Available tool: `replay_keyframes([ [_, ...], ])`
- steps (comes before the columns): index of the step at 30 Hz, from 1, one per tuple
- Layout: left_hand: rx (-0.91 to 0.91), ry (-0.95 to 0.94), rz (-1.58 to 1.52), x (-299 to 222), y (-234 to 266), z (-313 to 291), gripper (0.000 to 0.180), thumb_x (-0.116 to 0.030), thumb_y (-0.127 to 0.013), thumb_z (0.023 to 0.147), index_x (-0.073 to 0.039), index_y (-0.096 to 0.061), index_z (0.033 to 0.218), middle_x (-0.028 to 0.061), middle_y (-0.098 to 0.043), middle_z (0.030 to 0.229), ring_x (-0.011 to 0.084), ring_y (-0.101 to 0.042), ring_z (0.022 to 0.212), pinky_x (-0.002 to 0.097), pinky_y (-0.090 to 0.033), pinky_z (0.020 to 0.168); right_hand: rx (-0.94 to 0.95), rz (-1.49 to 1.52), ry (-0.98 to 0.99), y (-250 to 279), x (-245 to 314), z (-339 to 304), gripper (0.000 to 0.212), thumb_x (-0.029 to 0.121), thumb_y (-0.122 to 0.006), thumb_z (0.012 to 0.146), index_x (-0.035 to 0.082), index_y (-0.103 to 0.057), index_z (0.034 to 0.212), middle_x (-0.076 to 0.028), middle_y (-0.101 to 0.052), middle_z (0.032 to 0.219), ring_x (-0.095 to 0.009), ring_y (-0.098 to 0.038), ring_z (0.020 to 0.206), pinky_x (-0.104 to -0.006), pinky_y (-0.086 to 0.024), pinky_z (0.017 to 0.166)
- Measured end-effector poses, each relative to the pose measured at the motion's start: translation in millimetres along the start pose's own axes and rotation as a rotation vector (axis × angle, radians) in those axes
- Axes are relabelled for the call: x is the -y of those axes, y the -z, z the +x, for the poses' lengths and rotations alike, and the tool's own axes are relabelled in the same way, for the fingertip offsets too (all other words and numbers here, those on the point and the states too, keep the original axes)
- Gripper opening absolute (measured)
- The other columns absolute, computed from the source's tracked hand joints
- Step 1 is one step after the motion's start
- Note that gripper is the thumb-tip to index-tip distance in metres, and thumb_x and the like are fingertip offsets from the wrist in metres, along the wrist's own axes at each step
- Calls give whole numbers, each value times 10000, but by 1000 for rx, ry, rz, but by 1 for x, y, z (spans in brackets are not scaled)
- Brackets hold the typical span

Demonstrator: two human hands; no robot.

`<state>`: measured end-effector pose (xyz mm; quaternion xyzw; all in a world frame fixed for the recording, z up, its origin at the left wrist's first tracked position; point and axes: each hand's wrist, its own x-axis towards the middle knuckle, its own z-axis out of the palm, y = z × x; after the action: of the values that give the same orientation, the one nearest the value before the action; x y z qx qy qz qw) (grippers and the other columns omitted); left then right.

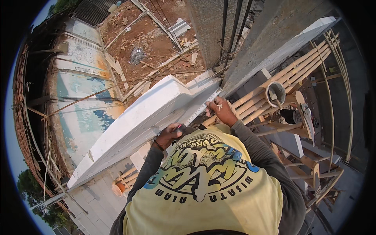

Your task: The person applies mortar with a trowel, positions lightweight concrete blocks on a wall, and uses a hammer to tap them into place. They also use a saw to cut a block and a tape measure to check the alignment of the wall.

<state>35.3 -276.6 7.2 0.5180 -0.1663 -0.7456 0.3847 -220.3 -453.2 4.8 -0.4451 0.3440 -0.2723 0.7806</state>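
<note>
A long white block (133, 121) lies slanted in front of me, on top of a white block wall. A metal ruler (201, 107) rests across the block's near right end. My right hand (221, 111) pinches the ruler's upper end and holds it against the block. My left hand (168, 135) sits at the ruler's lower end, against the block's edge, closed around a small pencil-like marker with a reddish tip (178, 126). Grey long sleeves cover both forearms, and my yellow printed shirt fills the lower middle of the view.
A bamboo scaffold (290, 74) runs on my right, carrying a grey bucket with a trowel (275, 94). A hand tool (306, 117) lies on the poles beside it. A grey concrete column (211, 31) with steel bars rises ahead. Far below are rubble ground and an orange cup (117, 189).
</note>
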Motion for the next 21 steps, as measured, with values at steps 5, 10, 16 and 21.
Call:
replay_keyframes([
  [5,229,142,10,-30,-29,38,510,-184,-654,857,40,-446,1266,139,-596,1050,218,-623,949,314,-524,810,-408,118,155,19,-6,-34,216,199,-571,938,30,-506,822,-61,-575,704,-136,-588,579,-268,-500,558],
  [10,449,203,24,-36,-57,66,460,-187,-631,881,28,-458,1249,141,-596,1045,204,-632,906,297,-540,760,-677,75,165,19,-22,-79,392,424,-518,952,33,-520,922,-74,-578,848,-159,-600,782,-331,-528,694],
  [16,391,164,231,-11,-92,92,440,-208,-678,851,0,-486,1188,70,-603,971,127,-602,797,256,-510,672,-552,504,-164,-53,-55,-113,466,486,-460,951,55,-543,1107,-65,-524,982,-177,-515,960,-340,-495,747],
  [21,432,-10,392,19,-94,95,523,-396,-538,940,11,-450,1256,92,-530,1153,176,-553,1023,313,-499,823,-629,615,-25,-87,-59,-103,269,294,-474,970,60,-571,1060,-58,-538,958,-166,-527,823,-346,-485,733],
])
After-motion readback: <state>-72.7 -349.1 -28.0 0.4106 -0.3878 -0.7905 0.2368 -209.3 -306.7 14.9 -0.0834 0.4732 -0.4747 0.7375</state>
